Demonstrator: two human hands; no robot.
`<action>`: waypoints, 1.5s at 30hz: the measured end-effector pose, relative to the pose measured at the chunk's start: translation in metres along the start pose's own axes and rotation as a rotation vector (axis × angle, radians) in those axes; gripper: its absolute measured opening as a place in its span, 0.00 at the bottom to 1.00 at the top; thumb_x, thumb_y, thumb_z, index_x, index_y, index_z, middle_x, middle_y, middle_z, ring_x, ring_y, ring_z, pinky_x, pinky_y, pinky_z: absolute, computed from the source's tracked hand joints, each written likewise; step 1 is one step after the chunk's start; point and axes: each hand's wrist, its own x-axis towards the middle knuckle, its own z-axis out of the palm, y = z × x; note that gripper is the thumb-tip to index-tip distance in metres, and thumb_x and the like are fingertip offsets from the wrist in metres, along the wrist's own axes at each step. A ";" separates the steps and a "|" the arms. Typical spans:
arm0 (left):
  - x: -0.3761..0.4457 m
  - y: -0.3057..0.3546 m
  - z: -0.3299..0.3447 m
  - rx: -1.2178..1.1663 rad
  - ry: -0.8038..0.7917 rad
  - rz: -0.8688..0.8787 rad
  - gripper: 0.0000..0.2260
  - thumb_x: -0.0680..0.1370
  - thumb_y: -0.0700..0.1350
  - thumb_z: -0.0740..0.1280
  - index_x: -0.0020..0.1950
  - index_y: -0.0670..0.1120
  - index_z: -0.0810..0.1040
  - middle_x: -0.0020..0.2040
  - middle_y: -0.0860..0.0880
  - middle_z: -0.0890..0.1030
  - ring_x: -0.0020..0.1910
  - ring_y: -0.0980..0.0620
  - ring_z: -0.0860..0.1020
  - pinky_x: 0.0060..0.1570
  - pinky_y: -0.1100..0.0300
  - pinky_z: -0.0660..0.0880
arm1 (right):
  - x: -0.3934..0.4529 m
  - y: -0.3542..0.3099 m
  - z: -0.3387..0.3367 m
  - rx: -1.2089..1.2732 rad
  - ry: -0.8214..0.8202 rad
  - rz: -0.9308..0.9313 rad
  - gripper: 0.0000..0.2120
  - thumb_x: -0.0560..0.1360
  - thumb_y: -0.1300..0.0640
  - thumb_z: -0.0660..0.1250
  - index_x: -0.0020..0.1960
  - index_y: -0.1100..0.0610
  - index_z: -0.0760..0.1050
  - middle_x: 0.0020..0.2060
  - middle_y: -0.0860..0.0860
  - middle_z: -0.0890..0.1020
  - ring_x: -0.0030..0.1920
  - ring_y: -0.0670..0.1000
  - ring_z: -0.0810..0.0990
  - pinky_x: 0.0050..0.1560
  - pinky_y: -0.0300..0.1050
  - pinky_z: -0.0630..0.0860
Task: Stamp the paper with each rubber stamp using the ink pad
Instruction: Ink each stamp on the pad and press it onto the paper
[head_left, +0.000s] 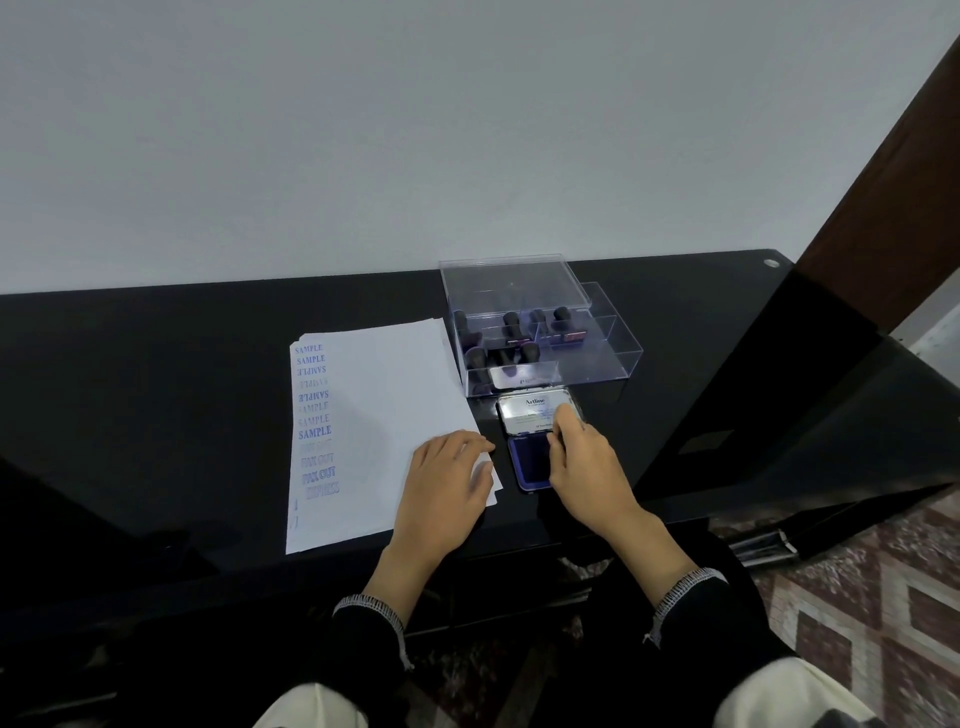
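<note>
Glossy black worktop (156, 374) against plain pale wall (363, 130). Left hand (447, 488) flat, fingers relaxed, on white stamped paper (384, 415). Right hand (582, 462) fingers curled, apparently pinching something, over open blue ink pad (527, 467); clear acrylic stamp box (540, 332) behind.

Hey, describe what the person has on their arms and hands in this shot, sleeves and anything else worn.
Both arms wear dark, near-black long sleeves. Each cuff, left and right, ends in a light patterned trim band. The left hand and right hand are bare: no gloves, and no rings or watch show.
</note>
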 end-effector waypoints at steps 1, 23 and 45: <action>0.000 0.000 0.000 -0.001 0.001 0.000 0.12 0.81 0.48 0.59 0.63 0.53 0.76 0.63 0.58 0.74 0.64 0.59 0.68 0.64 0.70 0.51 | 0.000 0.000 0.001 -0.024 0.004 -0.002 0.07 0.80 0.62 0.57 0.47 0.53 0.60 0.36 0.49 0.71 0.36 0.50 0.69 0.29 0.37 0.60; 0.000 0.000 0.001 -0.004 0.015 0.013 0.12 0.81 0.48 0.59 0.63 0.53 0.76 0.63 0.58 0.74 0.64 0.59 0.68 0.63 0.71 0.50 | 0.005 0.001 0.001 -0.081 -0.030 -0.029 0.06 0.80 0.61 0.56 0.46 0.55 0.61 0.35 0.51 0.72 0.34 0.52 0.70 0.30 0.42 0.63; -0.038 -0.100 -0.087 0.019 0.157 -0.252 0.13 0.79 0.45 0.61 0.61 0.47 0.79 0.62 0.51 0.78 0.67 0.50 0.72 0.71 0.47 0.64 | -0.018 -0.117 0.054 0.711 0.105 0.150 0.05 0.82 0.51 0.55 0.52 0.53 0.65 0.38 0.50 0.75 0.34 0.44 0.70 0.33 0.33 0.67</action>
